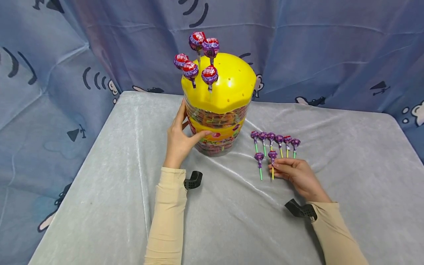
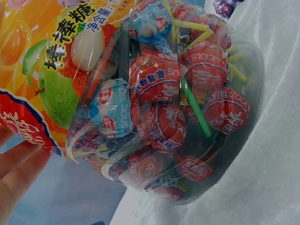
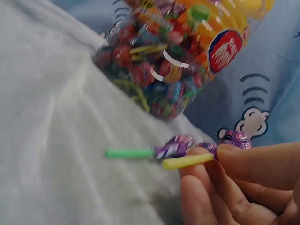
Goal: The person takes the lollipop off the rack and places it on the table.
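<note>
A clear jar (image 1: 216, 132) full of wrapped lollipops stands on the cloth under a yellow lid (image 1: 235, 79). My left hand (image 1: 179, 143) grips its left side, thumb across the front label and fingers round the back. Several purple-and-red lollipops (image 1: 210, 75) stand upright in holes on the lid's left. To the right of the jar, my right hand (image 1: 299, 176) pinches a purple lollipop (image 1: 272, 154) by its yellow stick (image 3: 187, 161). Just left of it lies a green-stick lollipop (image 1: 259, 157). Beyond these, several more purple lollipops (image 1: 271, 137) lie in a row, sticks toward me.
A pale grey cloth (image 1: 232, 221) with soft creases covers the table. Behind it and down the left side hangs a blue patterned curtain (image 1: 314, 51). More small holes dot the lid's right part.
</note>
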Demonstrator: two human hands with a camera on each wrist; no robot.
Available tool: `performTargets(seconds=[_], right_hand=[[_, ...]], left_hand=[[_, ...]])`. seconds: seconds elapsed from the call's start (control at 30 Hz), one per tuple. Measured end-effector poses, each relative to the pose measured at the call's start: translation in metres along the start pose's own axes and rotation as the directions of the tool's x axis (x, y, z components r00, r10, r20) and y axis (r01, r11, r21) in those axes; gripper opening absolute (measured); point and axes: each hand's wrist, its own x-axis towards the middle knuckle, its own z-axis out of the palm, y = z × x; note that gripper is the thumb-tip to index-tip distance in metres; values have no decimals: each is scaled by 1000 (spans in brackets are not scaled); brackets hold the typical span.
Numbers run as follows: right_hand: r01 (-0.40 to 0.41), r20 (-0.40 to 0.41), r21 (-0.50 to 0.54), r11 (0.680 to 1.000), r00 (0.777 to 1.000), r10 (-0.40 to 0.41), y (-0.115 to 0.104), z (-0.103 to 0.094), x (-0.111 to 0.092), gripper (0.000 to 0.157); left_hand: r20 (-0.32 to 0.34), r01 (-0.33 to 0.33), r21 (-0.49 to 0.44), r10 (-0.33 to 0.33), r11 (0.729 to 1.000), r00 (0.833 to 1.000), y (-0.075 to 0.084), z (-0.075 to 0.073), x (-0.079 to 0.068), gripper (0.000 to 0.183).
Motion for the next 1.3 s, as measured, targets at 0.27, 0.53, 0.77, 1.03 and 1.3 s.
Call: performTargets(seconds=[0.27,0.53,0.77,1.03,1.3], right_hand=[[-42,-83,-64,997,996,37,3,2,3,20],[-61,-117,-116,991,992,47,4,3,5,17],[-77,-151,-165,983,987,52,2,3,3,15],[-80,-197,-337,938,980,12,5,6,5,15],[-71,-182,-313,947,983,14,3,5,4,13]], left_hand=[[-8,-14,-3,14,1000,1000,0,-1,-1,100],[-8,-8,-1,8,1000,1000,1,-1,-1,99],[-7,-9,2,9,1000,1000,1,-1,-1,99],[-9,-6,7,6,1000,1000,2,0,-1,99],[-4,-1,6,1,1000,1000,2,0,-1,99]])
